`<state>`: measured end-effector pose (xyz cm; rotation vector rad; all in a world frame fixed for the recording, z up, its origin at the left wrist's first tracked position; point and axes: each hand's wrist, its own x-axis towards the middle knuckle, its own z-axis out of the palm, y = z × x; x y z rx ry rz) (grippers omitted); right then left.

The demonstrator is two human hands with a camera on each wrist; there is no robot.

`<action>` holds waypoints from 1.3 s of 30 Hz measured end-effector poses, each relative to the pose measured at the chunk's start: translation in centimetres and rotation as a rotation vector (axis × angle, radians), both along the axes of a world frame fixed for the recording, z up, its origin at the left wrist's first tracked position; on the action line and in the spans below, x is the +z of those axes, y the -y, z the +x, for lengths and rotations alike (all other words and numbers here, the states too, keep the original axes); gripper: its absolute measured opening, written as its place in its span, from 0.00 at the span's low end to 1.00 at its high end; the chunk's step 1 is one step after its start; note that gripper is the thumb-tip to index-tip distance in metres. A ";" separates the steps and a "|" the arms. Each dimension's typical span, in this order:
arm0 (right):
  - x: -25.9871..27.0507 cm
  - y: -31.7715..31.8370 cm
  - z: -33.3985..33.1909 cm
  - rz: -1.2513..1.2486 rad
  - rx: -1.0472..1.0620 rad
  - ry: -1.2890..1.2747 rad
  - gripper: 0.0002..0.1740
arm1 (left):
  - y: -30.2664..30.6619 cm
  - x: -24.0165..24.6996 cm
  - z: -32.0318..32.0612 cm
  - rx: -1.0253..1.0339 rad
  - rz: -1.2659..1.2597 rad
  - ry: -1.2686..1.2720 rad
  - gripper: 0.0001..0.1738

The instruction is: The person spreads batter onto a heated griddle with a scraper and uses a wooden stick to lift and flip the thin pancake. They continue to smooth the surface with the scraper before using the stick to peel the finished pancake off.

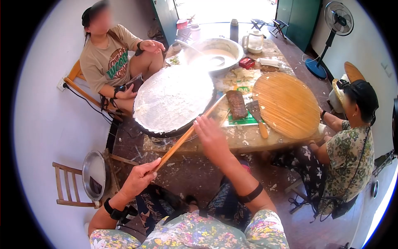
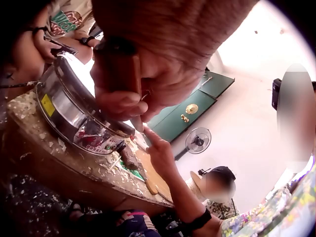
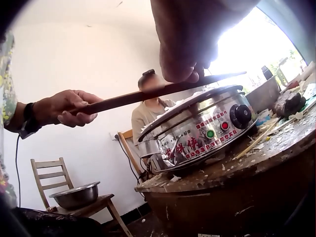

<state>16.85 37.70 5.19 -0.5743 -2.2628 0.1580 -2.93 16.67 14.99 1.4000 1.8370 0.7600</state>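
My left hand (image 1: 140, 179) grips the near end of a long, flat wooden stick (image 1: 179, 147) that tapers to a point. The fingers of my right hand (image 1: 212, 140) lie straight against the stick farther along it. Beyond the hands is a round electric griddle (image 3: 200, 131), its top covered by a thin white sheet of batter (image 1: 174, 99). The stick's far tip overlaps the griddle's right edge in the head view. In the left wrist view, the fingers of my left hand (image 2: 121, 101) curl round the stick's brown end.
Right of the griddle lie a dark brown block (image 1: 236, 105), a scraper (image 1: 258, 117) with a wooden handle and a round slatted board (image 1: 286, 106). A large batter basin (image 1: 236, 50) with a ladle stands behind. One person sits at each side. A metal bowl (image 1: 93, 176) rests on a chair.
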 end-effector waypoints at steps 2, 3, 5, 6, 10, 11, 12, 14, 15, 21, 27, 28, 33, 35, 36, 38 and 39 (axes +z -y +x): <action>1.1 -0.6 -0.6 0.034 -0.030 0.103 0.29 | -0.5 1.6 0.0 0.115 -0.141 0.104 0.26; 1.3 -0.8 -1.0 0.025 -0.028 0.120 0.29 | -0.9 2.0 -0.3 0.142 -0.174 0.140 0.26; 1.5 -1.5 -2.0 0.014 -0.028 0.147 0.29 | -1.6 2.4 -1.0 0.154 -0.193 0.183 0.26; 1.6 -1.9 -2.5 0.022 -0.035 0.157 0.29 | -2.1 2.5 -1.4 0.158 -0.200 0.203 0.25; 0.6 -2.6 -3.5 0.031 -0.050 0.166 0.28 | -3.3 2.3 -3.3 0.116 -0.210 0.232 0.27; 0.2 -2.6 -3.7 0.030 -0.049 0.158 0.28 | -3.3 2.0 -3.9 0.108 -0.209 0.235 0.27; 0.1 -2.4 -3.6 0.022 -0.054 0.153 0.28 | -3.3 1.9 -4.2 0.106 -0.217 0.245 0.27; 0.1 -2.0 -3.4 0.011 -0.066 0.146 0.27 | -3.3 1.8 -4.4 0.097 -0.228 0.267 0.26; 0.0 -2.0 -3.4 0.016 -0.066 0.135 0.27 | -3.3 1.8 -4.4 0.094 -0.228 0.272 0.26; -0.6 -0.6 -3.1 0.037 -0.072 0.114 0.27 | -2.0 0.4 -4.9 0.076 -0.199 0.236 0.27; -1.2 1.5 -2.6 0.014 -0.063 0.097 0.27 | -0.1 -0.3 -4.9 0.056 -0.198 0.271 0.27; -1.5 2.3 -2.2 0.005 -0.059 0.101 0.27 | 0.5 -0.6 -5.0 0.055 -0.204 0.266 0.27; 0.8 4.0 -2.3 0.039 -0.054 0.121 0.26 | 2.2 -0.8 -5.6 0.082 -0.176 0.326 0.26; 0.7 3.5 -3.5 0.053 -0.059 0.133 0.26 | 2.3 -0.7 -6.1 0.108 -0.165 0.330 0.26; 0.8 3.3 -4.1 0.062 -0.062 0.137 0.26 | 2.2 -0.6 -6.4 0.115 -0.165 0.330 0.26; 0.9 3.1 -4.9 0.074 -0.059 0.173 0.26 | 1.9 -0.6 -7.0 0.128 -0.163 0.330 0.26; 1.0 3.0 -5.3 0.065 -0.057 0.180 0.26 | 1.8 -0.6 -7.5 0.127 -0.157 0.346 0.26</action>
